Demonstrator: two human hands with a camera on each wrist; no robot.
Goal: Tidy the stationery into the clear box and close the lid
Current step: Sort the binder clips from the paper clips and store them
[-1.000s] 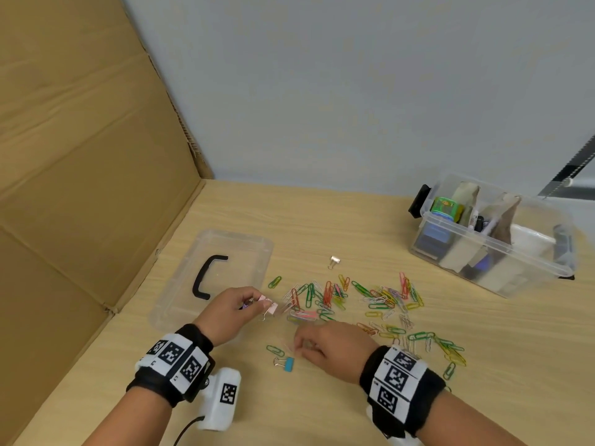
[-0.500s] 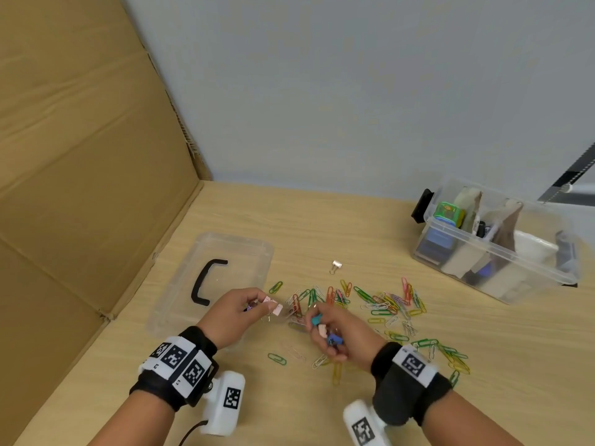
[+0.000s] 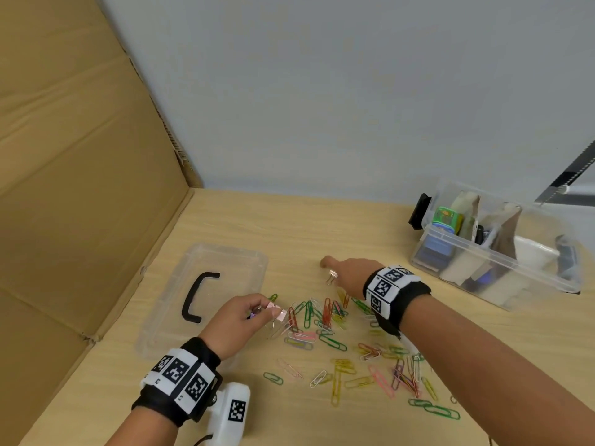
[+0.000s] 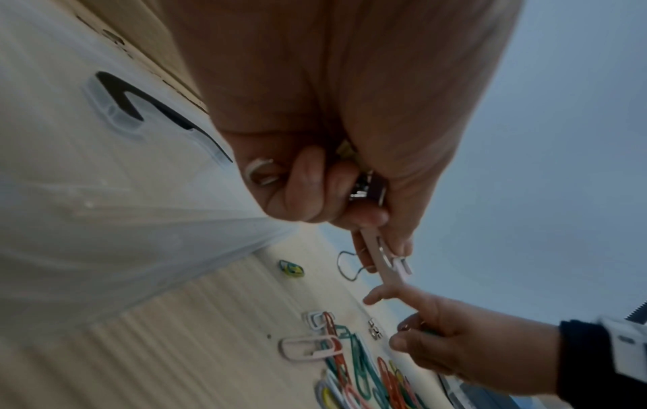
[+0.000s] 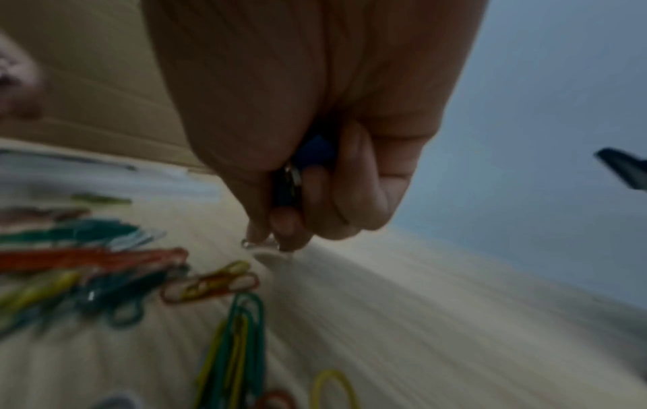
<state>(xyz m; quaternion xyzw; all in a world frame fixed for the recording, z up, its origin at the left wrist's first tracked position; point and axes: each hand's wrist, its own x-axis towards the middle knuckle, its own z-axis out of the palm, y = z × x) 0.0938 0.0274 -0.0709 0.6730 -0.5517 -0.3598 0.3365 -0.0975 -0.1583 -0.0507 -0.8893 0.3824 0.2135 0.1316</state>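
Note:
My left hand [image 3: 254, 313] hovers beside the lid and pinches a pink binder clip [image 3: 277, 312]; a darker clip [image 4: 369, 188] is tucked under its curled fingers. My right hand [image 3: 346, 275] is stretched out over the table with its fingertips at a small metallic binder clip [image 3: 331, 277]. In the right wrist view its curled fingers hold a blue binder clip [image 5: 315, 150] in the palm while two fingertips touch the small clip [image 5: 262, 245]. Several coloured paper clips [image 3: 325, 317] lie scattered between my hands. The clear box [image 3: 547, 278] stands open at the far right.
The clear lid [image 3: 225, 262] with a black handle [image 3: 194, 299] lies flat at the left, next to a cardboard wall [image 3: 80, 188]. The box holds packets and a green item. More paper clips [image 3: 402, 378] lie near the front edge.
My right hand took the blue binder clip from the near table, turned over, then reached away to the small metallic clip. My left hand has stayed put with the pink clip.

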